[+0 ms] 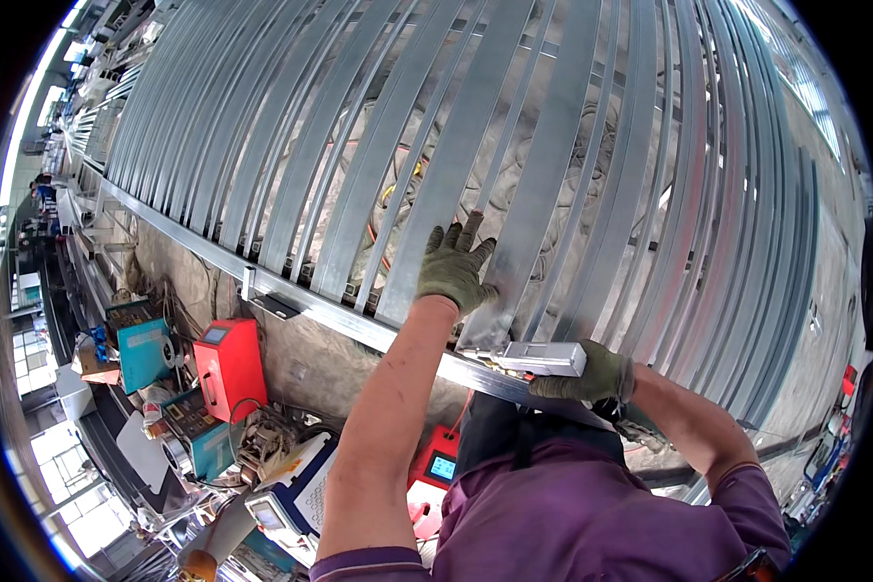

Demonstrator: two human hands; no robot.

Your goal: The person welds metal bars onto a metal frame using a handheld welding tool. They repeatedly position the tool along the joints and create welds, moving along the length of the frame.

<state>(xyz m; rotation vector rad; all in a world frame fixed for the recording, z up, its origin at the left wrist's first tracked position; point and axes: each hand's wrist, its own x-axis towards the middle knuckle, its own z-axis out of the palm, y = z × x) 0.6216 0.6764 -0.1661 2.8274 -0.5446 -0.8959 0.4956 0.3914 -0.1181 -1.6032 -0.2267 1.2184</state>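
Note:
My left hand point(456, 267), in an olive-green work glove, lies with its fingers spread on the long flat grey metal bars point(435, 209). My right hand point(592, 374), gloved the same way, is closed around the rear of a silver, box-shaped welding gun point(547, 359). Its narrow nozzle points left, close to the bar ends by the near edge rail point(344, 325). Some of the right fingers are hidden under the gun's body. A faint haze hangs over the bars just beyond the nozzle.
Cables and hoses lie on the floor under the bars. Left of the rail stand a red machine point(231, 369), a teal box point(145, 349) and a white-and-blue machine point(296, 495). Another red unit point(435, 466) with a lit screen stands by my left arm.

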